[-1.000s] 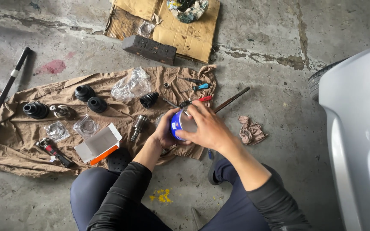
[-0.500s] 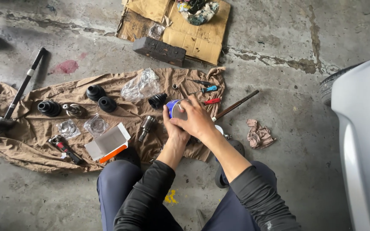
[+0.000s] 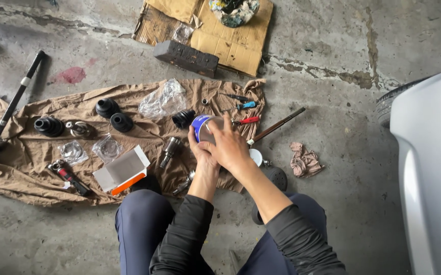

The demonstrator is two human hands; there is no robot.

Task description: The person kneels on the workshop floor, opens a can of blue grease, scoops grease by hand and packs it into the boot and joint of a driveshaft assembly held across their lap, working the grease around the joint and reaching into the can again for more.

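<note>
Blue-banded tub (image 3: 201, 128) is being held above the brown cloth (image 3: 32, 168), just in front of the person's knees. Left hand (image 3: 202, 153) is gripping the tub from below, fingers curled around its lower side. Right hand (image 3: 230, 147) is lying over the tub's near side, fingers closed on it and pointing away from the person; whether the tub's lid is on cannot be told.

Cloth is lying spread on the concrete floor (image 3: 332, 61). Three black rubber boots (image 3: 49, 126) (image 3: 107, 107) (image 3: 121, 122) are sitting on its left half, with a metal ring part (image 3: 80, 129) between them. A fourth boot (image 3: 183, 118) is lying just left of the tub. Crumpled clear bag (image 3: 163, 99) is resting behind it. Two small clear packets (image 3: 72, 151) (image 3: 108, 147) are lying near a white and orange box (image 3: 122, 169). Metal stub shaft (image 3: 170, 149) is lying just left of the left wrist. Blue-handled tool (image 3: 246, 105) and red-handled tool (image 3: 246, 120) are lying right of the tub. Long rod (image 3: 277, 125) is reaching off the cloth's right edge. Long black shaft (image 3: 11, 109) is lying across the cloth's far left end.

Crumpled rag (image 3: 304, 160) is lying on the floor, right of the right forearm. Cardboard (image 3: 230, 46) and a dark block (image 3: 185, 57) are lying beyond the cloth. White car body (image 3: 429, 168) is standing at the right.
</note>
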